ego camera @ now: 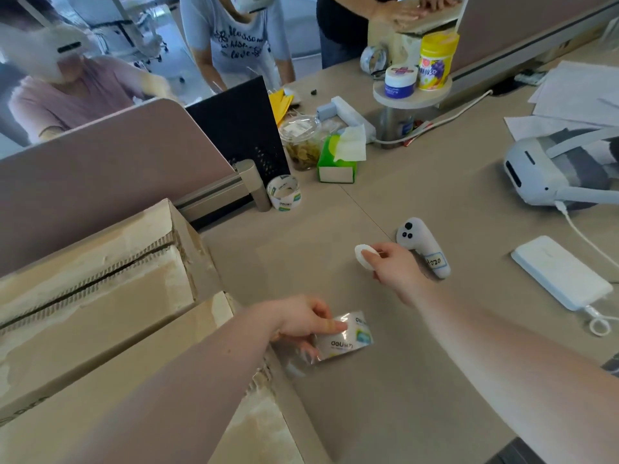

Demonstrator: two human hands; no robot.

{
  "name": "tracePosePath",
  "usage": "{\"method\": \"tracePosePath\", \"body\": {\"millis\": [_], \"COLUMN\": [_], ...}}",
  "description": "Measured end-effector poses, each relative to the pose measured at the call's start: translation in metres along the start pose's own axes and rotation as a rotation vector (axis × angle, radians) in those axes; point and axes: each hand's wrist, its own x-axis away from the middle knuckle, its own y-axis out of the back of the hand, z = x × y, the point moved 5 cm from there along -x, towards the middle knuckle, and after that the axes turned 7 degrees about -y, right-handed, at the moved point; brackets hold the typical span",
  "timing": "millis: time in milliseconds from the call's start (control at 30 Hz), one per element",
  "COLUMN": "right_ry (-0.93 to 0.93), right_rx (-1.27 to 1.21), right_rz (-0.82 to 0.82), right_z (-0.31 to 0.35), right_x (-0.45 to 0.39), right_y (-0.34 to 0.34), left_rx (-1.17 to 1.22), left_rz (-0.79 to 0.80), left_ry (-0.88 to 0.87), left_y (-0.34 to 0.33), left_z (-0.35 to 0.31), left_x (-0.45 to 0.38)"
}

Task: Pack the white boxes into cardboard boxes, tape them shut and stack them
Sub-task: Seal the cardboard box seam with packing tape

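My left hand (301,321) grips a roll of clear packing tape (345,336) low over the desk, beside the corner of the nearer cardboard box (110,360). A second cardboard box (97,262), its top flaps closed along a centre seam, lies just behind the first at the left. My right hand (392,266) hovers over the desk further right and pinches a small round white piece (363,256) between thumb and fingers. No white boxes show.
Another tape roll (284,192) stands by the partition. A white controller (422,246), a power bank (562,272) and a headset (552,169) lie to the right. A green tissue box (336,160), a snack jar and tubs stand further back. Other people stand beyond the desk.
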Motion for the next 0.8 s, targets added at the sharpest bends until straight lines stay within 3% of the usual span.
{"method": "tracePosePath", "body": {"millis": [200, 333, 400, 500, 567, 633, 700, 733, 800], "right_ry": [-0.062, -0.015, 0.074, 0.295, 0.333, 0.233, 0.216, 0.241, 0.314], "right_rx": [0.007, 0.301, 0.527, 0.643, 0.592, 0.429, 0.448, 0.522, 0.676], "right_rz": [0.015, -0.036, -0.127, -0.242, -0.105, 0.265, 0.562, 0.636, 0.635], "right_z": [0.012, 0.014, 0.016, 0.032, 0.041, 0.042, 0.047, 0.049, 0.054], "right_x": [-0.067, -0.085, -0.08, -0.048, -0.019, 0.014, 0.047, 0.059, 0.072], "right_y": [-0.016, -0.018, -0.018, -0.019, -0.026, -0.037, -0.042, -0.041, -0.039], "left_rx": [0.002, 0.005, 0.027, 0.041, 0.041, 0.04, 0.034, 0.03, 0.032], "left_rz": [-0.03, -0.083, -0.096, -0.117, -0.139, -0.156, -0.18, -0.192, -0.198], "left_ry": [-0.007, -0.019, -0.023, -0.042, -0.046, -0.058, -0.085, -0.09, -0.082], "left_y": [0.011, 0.018, 0.019, 0.023, 0.028, 0.032, 0.038, 0.04, 0.044], "left_z": [-0.002, -0.007, -0.01, -0.015, -0.019, -0.023, -0.026, -0.027, -0.028], "left_x": [-0.007, -0.009, -0.009, -0.008, -0.004, 0.002, 0.01, 0.016, 0.029]}}
